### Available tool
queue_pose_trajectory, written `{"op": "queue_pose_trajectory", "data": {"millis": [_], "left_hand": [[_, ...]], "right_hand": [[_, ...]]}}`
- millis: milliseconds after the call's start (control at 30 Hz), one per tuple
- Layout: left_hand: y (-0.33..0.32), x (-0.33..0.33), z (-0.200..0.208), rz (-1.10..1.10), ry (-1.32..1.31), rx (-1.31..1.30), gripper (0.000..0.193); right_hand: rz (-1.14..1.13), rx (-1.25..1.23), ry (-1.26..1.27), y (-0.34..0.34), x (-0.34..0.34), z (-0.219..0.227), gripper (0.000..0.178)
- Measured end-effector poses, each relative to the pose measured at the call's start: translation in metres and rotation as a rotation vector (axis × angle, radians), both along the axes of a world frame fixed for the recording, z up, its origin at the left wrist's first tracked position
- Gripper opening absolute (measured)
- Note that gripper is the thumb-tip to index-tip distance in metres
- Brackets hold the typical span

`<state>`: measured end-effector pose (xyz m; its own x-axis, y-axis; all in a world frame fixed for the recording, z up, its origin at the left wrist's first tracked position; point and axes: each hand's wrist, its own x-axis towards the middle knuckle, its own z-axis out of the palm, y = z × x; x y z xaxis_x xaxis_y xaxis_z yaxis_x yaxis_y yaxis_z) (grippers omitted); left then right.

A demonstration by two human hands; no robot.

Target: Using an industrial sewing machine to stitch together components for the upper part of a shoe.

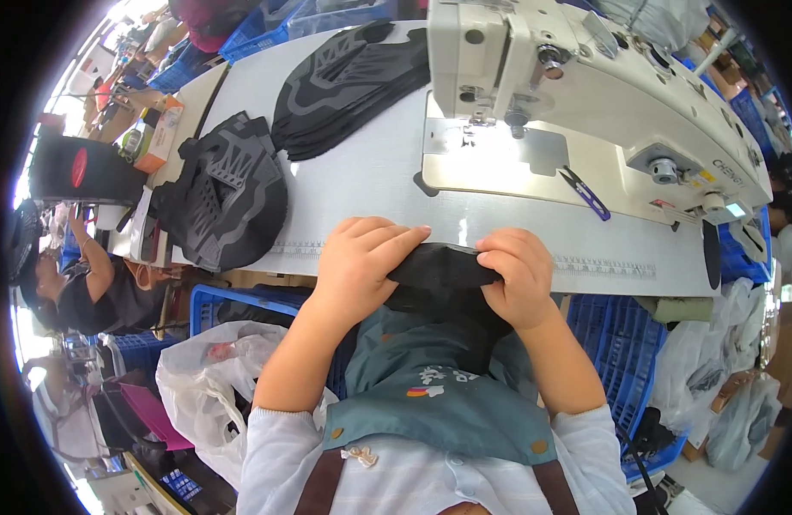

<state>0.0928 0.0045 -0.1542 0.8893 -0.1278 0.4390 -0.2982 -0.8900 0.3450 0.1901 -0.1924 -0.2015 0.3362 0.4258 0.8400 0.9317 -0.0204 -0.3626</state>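
Between my two hands, at the table's front edge, is a black fabric piece (445, 265), folded and hanging down toward my lap. My left hand (359, 259) grips its left end, fingers lying over the top. At the other end my right hand (518, 273) pinches it between thumb and fingers. Beyond it stands a white sewing machine (585, 86), its lamp lit over the needle plate. Purple-handled thread snips (586, 194) lie on the machine bed. Left of my hands are two stacks of black-and-grey patterned shoe-upper pieces, a nearer stack (228, 193) and a farther stack (353, 86).
A printed ruler strip (606, 266) runs along the front of the table (361, 184). Blue crates (615, 343) stand below on both sides. A white plastic bag (211, 378) hangs at left. Another person (95, 283) is at the far left, near an orange-and-white box (161, 133).
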Motion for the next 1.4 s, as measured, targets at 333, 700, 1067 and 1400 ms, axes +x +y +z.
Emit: {"op": "queue_pose_trajectory", "data": {"millis": [333,700,1067,1400], "left_hand": [[0.007,-0.004,-0.006,0.003,0.061,-0.113,0.036],[0.011,-0.008,-0.003,0.021,0.06,-0.063,0.041],[0.002,-0.012,0.002,0.013,0.05,0.03,0.042],[-0.001,-0.015,0.004,-0.003,0.029,0.125,0.044]], "right_hand": [[0.005,-0.018,0.084,0.005,0.0,-0.003,0.033],[-0.534,-0.17,0.175,-0.042,0.058,0.007,0.018],[-0.776,-0.473,0.348,-0.079,0.078,-0.018,0.012],[-0.512,-0.196,0.641,-0.059,0.06,-0.008,0.027]]}}
